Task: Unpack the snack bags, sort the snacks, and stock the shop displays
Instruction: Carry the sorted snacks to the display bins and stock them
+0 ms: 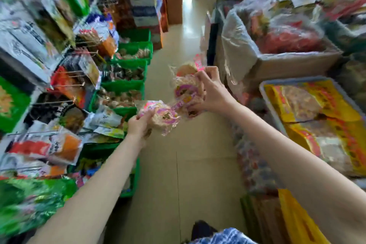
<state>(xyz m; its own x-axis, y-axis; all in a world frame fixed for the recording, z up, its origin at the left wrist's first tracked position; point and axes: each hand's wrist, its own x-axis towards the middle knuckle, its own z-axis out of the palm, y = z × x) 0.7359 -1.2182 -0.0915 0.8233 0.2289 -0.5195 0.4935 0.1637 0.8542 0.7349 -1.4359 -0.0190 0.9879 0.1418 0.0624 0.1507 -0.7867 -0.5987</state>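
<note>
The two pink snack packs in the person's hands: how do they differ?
The left hand holds a single pink snack pack, low and close to the green bins. The right hand holds a stack of snack packs, higher and nearer the cardboard box. The single pack lies flat; the stack stands tilted. Both are clear wrappers with pink-purple labels over pale round snacks.

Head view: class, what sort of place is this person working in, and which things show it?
Most likely a small snack shop aisle. Packets hang on display hooks, green bins hold loose snacks, and cartons of bagged stock sit opposite. Both hands grip snack packets.
</note>
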